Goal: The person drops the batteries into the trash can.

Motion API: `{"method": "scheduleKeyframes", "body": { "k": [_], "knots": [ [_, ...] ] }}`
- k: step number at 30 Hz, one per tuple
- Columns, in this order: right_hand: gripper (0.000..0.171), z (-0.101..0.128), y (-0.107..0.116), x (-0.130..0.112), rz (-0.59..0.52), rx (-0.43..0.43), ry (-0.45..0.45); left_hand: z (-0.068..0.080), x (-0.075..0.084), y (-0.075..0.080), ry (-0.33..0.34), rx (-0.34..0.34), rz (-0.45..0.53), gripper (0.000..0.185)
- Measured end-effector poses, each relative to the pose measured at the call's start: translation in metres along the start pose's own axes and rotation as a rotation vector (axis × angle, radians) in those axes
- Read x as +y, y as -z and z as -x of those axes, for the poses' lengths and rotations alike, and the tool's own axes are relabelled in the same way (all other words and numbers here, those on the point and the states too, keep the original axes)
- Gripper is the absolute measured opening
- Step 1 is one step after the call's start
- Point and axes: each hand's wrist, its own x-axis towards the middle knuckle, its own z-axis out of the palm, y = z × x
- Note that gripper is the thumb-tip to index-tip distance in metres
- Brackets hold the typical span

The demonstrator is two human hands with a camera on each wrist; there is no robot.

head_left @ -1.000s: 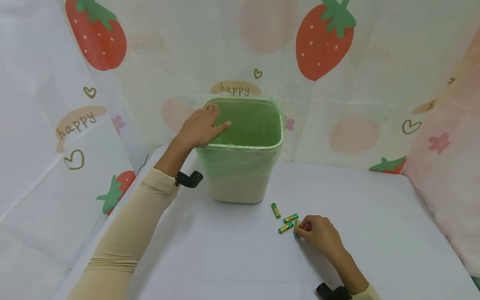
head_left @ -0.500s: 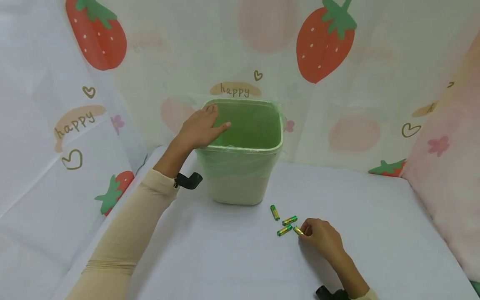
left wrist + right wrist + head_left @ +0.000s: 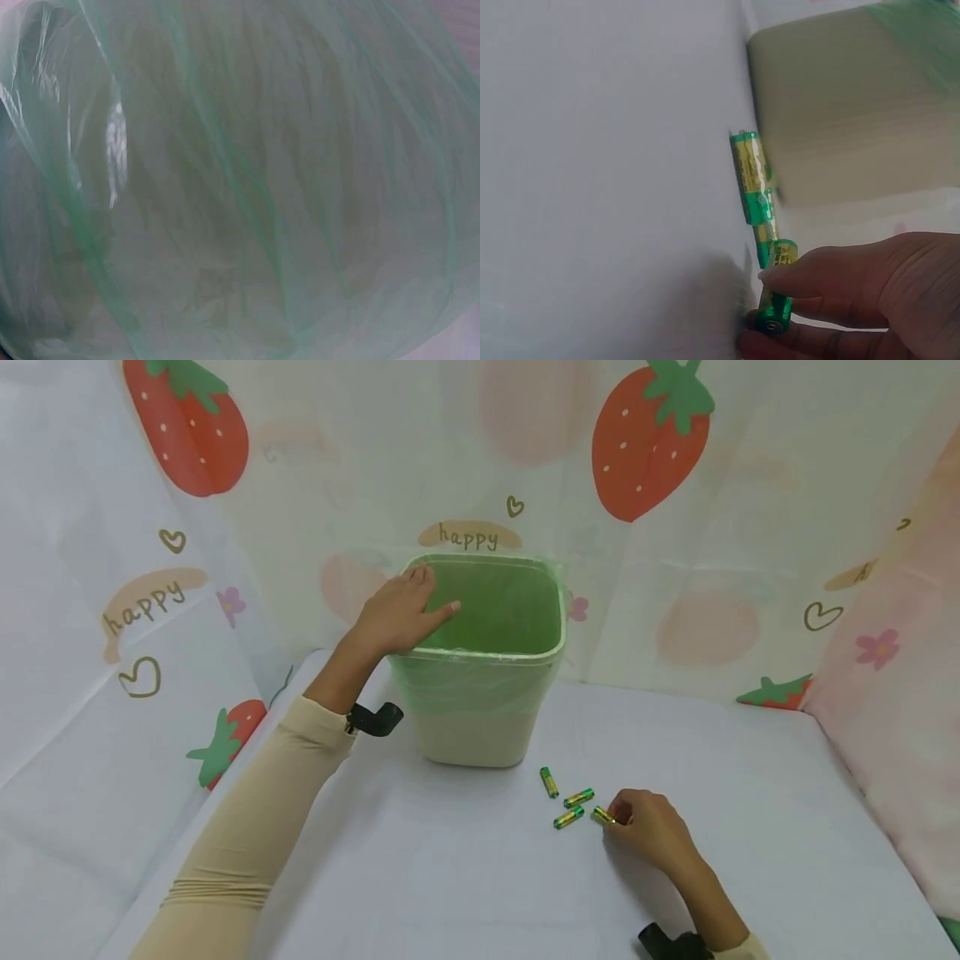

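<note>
A pale green trash bin stands upright, lined with a thin green plastic bag. My left hand rests on the bin's left rim with its thumb stretched out over the opening. Folds of the bag fill the left wrist view. My right hand pinches a green and gold battery between thumb and fingers; its end shows in the right wrist view. Beside it lie three similar loose batteries, one nearest the bin, another in the middle and one nearer me.
A white cloth covers the table. Behind the bin hangs a strawberry-printed curtain, which continues along the left and right sides. Each wrist wears a black camera.
The right hand has drawn one battery slightly right, away from the others, turning it from upright in view to slanted. The left hand stays on the rim.
</note>
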Motion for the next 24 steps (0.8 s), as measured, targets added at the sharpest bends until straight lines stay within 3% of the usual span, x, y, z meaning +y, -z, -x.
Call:
{"method": "scheduleKeyframes", "body": {
  "k": [18,24],
  "knots": [
    [0.009,-0.002,0.008,0.002,-0.054,0.041,0.033,0.004,0.004,0.004,0.000,-0.011,0.008,0.083],
    [0.010,-0.001,0.012,0.001,-0.105,0.075,0.084,0.004,0.003,0.003,-0.002,-0.013,0.003,0.083]
  ]
}}
